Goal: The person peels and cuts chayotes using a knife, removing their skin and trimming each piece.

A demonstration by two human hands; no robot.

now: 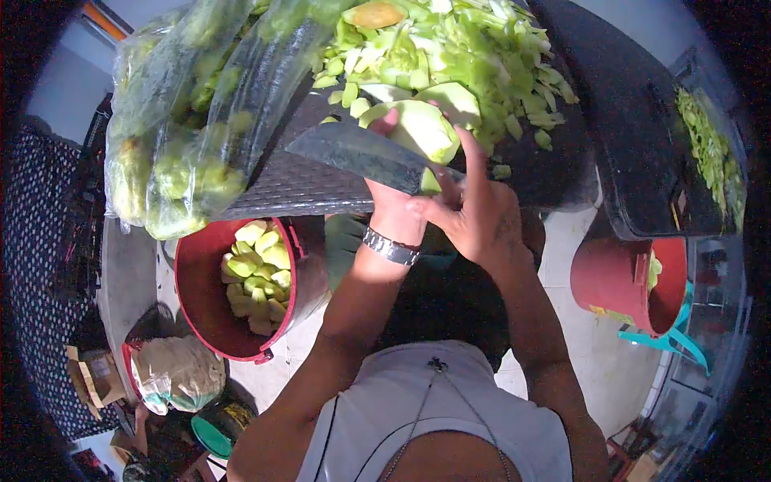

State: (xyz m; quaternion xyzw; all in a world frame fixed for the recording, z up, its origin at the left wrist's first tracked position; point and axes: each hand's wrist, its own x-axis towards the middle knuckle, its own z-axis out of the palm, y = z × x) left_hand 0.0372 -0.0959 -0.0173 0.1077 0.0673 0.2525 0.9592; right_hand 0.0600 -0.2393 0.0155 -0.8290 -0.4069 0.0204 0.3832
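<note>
My left hand (397, 207), with a metal watch on its wrist, is closed around a pale peeled green fruit (427, 132) that looks like a green mango. A wide dark-bladed knife (353, 154) crosses in front of that hand, its tip pointing left. My right hand (484, 215) grips the knife at its right end; the handle is mostly hidden. A small green slice (430, 181) lies against the blade near my right fingers. Just beyond the fruit, another pale green piece (456, 103) rests beside a heap of green peelings (482, 60).
A clear plastic bag of green fruit (181, 173) hangs over the left edge of the dark woven table (277, 189). Below stands a red bucket (197, 297) holding peeled pieces. Another red bucket (610, 277) is at right, near more peelings (711, 149). An orange-yellow fruit (374, 14) lies on the heap.
</note>
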